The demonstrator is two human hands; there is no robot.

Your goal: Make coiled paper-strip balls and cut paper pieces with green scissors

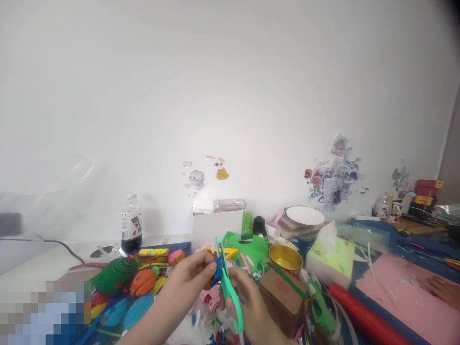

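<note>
Near the bottom middle of the head view, my left hand (189,275) pinches a small blue piece (217,270), whose material I cannot make out. Right beside it, my right hand (247,292) is closed around mint-green scissors (233,299). Their blades point up and meet the blue piece. Below both hands lies a pile of scraps, with a pink plastic item (212,297) among them. A brown box (282,299) stands just right of my right hand.
Coiled foam shapes, such as a green one (117,275), lie left beside a dark drink bottle (132,225). A gold tin (285,256), tissue pack (332,258) and red roll (362,306) are right. Another person's hand (440,290) rests on pink sheeting (391,287).
</note>
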